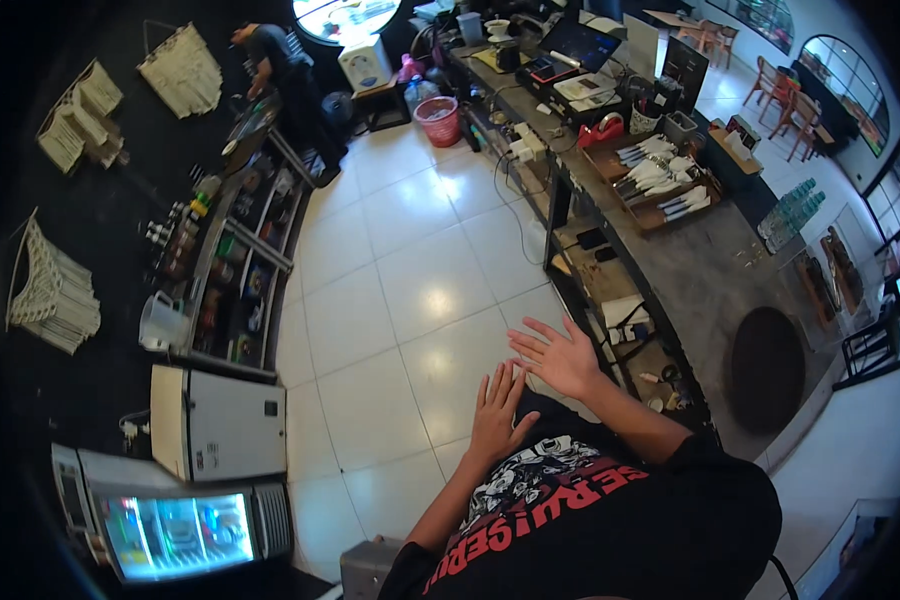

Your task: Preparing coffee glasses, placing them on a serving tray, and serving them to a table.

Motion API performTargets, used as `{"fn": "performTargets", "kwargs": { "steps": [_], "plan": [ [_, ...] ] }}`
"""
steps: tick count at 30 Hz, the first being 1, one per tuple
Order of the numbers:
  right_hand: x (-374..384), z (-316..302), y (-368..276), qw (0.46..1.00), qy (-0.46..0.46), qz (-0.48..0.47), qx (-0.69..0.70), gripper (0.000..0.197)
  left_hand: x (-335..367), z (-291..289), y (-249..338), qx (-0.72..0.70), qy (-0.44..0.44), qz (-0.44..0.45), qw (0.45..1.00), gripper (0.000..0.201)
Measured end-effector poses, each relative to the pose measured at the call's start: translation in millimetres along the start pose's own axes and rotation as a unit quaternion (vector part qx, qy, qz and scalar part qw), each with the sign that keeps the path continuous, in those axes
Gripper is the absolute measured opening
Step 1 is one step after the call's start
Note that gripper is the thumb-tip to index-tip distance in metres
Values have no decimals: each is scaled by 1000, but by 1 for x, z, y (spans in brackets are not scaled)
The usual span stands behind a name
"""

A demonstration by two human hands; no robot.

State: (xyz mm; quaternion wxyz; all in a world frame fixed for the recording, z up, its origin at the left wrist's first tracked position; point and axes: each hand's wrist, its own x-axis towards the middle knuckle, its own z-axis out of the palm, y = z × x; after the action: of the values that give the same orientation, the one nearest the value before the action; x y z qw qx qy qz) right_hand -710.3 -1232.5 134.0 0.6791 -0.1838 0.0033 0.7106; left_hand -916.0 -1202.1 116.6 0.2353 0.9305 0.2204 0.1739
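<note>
Both hands are empty and held out in front of the person's black printed shirt (610, 500), above the white tiled floor (410, 290). The left hand (497, 410) is spread flat with its fingers pointing away from the body, palm down, gripping nothing; the right hand (558, 356) is likewise opened wide, fingers fanned toward the left, and it hangs just off the near end of the long dark surface (715, 270), touching none of what lies there. Judging from this, no handling is in progress: nothing is grasped, nothing is lifted, and whatever work belongs to the surface looks yet to be started. Nearest the right hand are the open shelves under the surface (620, 315), with boxes and cables on them, and a round dark mat (767, 368) lies on the surface to the right of that hand. Farther along the surface stands a wooden tray of wrapped cutlery (660, 180), beyond it a red tape dispenser (602, 129) and a dark screen on a stand (578, 42). Well away from the surface, across the floor, another person (285, 85) bends over a rack of bottles and jars (235, 270), and a lit glass-fronted cooler (175, 530) sits at the lower left.
</note>
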Motion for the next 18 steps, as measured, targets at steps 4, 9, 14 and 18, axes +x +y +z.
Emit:
{"fn": "performTargets", "kwargs": {
  "steps": [4,9,14,18],
  "plan": [
    [70,-12,-9,997,76,-28,-1,73,89,-7,-46,-30,0,71,997,83],
    [188,18,-32,996,-13,86,15,79,184,-33,-138,-29,56,103,993,94],
    [295,6,-49,955,-158,188,-167,55,248,-64,-214,23,226,43,973,71],
    [352,73,-72,866,-83,165,-464,38,301,-70,-275,-64,272,-38,960,77]
  ]
}}
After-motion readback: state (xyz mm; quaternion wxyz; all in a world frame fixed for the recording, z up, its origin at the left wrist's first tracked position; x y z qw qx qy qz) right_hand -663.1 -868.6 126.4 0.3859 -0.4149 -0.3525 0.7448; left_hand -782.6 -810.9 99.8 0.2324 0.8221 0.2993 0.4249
